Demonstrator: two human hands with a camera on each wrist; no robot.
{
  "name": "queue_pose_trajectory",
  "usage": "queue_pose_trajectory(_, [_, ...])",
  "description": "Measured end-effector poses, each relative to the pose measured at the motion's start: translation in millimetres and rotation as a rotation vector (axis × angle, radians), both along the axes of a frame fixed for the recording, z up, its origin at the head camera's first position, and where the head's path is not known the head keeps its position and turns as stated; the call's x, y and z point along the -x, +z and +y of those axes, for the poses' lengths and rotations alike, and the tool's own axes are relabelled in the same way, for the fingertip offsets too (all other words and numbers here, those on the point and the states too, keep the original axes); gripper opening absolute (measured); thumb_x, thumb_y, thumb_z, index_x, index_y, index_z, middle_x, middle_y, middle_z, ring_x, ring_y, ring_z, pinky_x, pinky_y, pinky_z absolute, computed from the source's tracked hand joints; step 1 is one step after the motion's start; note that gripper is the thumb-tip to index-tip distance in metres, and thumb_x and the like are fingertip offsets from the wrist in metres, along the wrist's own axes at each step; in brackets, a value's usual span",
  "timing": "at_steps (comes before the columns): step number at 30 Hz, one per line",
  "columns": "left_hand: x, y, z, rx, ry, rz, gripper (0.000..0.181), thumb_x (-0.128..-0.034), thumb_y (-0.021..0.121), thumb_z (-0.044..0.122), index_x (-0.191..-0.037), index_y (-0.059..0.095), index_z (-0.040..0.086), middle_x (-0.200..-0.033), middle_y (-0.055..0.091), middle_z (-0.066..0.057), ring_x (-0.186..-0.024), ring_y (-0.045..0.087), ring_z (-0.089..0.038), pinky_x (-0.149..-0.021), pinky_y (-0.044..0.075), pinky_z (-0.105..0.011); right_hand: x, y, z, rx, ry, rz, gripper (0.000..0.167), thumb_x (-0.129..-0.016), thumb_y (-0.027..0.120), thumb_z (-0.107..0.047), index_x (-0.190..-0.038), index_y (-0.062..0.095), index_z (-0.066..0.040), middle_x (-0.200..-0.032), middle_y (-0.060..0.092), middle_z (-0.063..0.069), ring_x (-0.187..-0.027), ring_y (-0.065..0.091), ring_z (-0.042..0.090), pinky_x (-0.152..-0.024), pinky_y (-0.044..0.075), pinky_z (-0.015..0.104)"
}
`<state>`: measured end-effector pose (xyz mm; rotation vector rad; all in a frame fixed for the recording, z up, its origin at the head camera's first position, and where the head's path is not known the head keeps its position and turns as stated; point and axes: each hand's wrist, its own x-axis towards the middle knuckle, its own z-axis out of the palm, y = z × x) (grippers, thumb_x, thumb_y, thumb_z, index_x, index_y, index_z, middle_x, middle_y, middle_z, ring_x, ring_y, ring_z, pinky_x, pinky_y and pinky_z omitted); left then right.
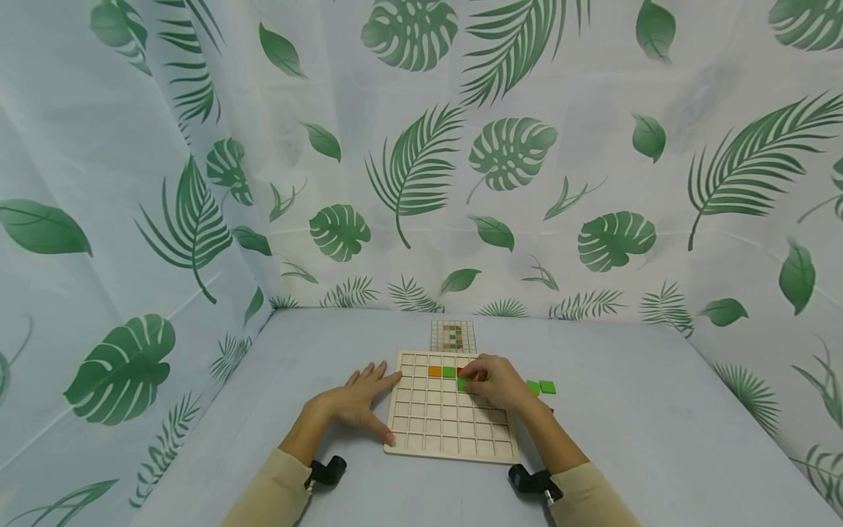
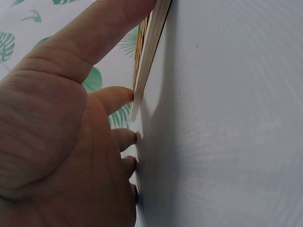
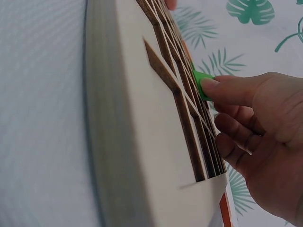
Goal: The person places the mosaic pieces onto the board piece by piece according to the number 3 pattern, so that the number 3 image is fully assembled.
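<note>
A wooden grid board (image 1: 448,428) lies on the table, with an orange tile (image 1: 435,371), a green tile (image 1: 449,372) and a partly covered red tile (image 1: 460,372) in one of its upper rows. My right hand (image 1: 497,380) is over the board's upper right part. Between its thumb and fingertips it pinches another green tile (image 3: 202,84), tilted at the grid in the right wrist view. My left hand (image 1: 358,399) spreads along the board's left side, thumb and index fingertip touching the edge, the other fingertips on the table in the left wrist view.
A small pattern card (image 1: 453,337) with coloured squares lies behind the board. Loose green tiles (image 1: 547,387) are on the table to the right, beside my right forearm, which hides part of that area. A leaf-print cloth (image 1: 421,183) rises behind the table.
</note>
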<state>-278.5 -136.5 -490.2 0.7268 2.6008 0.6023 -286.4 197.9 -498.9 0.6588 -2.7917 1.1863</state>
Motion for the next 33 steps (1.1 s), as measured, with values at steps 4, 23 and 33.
queue_pose_trajectory(4, [-0.4,0.3,0.3,0.001,-0.002,0.000,0.126,-0.0665,0.090,0.066,-0.167,0.024,0.027,-0.176,0.005,-0.014,-0.163,-0.002,-0.036,-0.131,0.003,-0.058,-0.5,0.2,-0.5,-0.004,0.004,-0.003,0.017,-0.090,0.080,-0.007,-0.107,0.080,-0.009,-0.100,0.071,0.003,-0.075,0.054,0.013,-0.063,0.047,0.025])
queue_pose_trajectory(23, [-0.5,-1.7,0.0,-0.003,-0.004,0.010,0.127,-0.0657,0.090,0.066,-0.167,0.025,0.026,-0.176,0.006,-0.014,-0.163,-0.001,-0.037,-0.131,0.003,-0.059,-1.4,-0.2,-0.3,-0.026,0.027,-0.002,0.023,-0.089,0.081,-0.008,-0.111,0.078,-0.004,-0.102,0.071,0.006,-0.073,0.052,0.012,-0.062,0.046,0.024])
queue_pose_trajectory(33, [-0.7,-1.5,-0.1,-0.003,-0.009,0.011,0.126,-0.0671,0.090,0.065,-0.167,0.025,0.025,-0.176,0.005,-0.016,-0.163,-0.002,-0.038,-0.131,0.003,-0.059,-0.3,-1.3,-0.3,-0.051,0.013,-0.004,0.019,-0.089,0.081,-0.009,-0.108,0.079,-0.007,-0.098,0.070,0.002,-0.073,0.052,0.010,-0.061,0.046,0.024])
